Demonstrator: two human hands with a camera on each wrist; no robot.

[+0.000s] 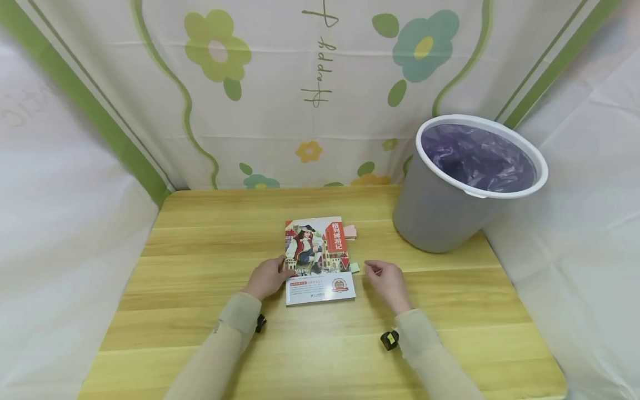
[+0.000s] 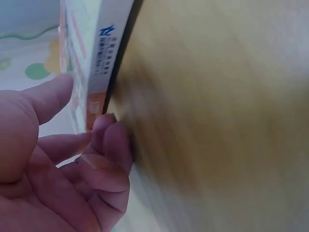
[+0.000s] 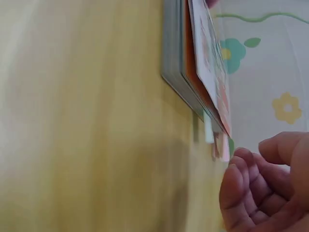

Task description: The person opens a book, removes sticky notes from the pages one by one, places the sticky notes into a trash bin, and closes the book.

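A paperback book (image 1: 307, 289) with a red-and-white illustrated cover lies on the wooden table (image 1: 200, 266). Pink sticky tabs (image 1: 350, 233) and a green sticky tab (image 1: 354, 268) poke out from its right edge. My left hand (image 1: 266, 279) grips the book's left side at the spine, thumb on the cover and fingers by the lower edge, as the left wrist view shows. To the right of the green tab is my right hand (image 1: 389, 284), fingers loosely bent and holding nothing. In the right wrist view its fingertips (image 3: 231, 176) stay apart from the tabs.
A grey bin (image 1: 432, 216) with a white rim and a purple bag liner stands at the table's back right. Behind the table hangs a white curtain (image 1: 280, 111) with printed flowers, and pale cloth covers both sides.
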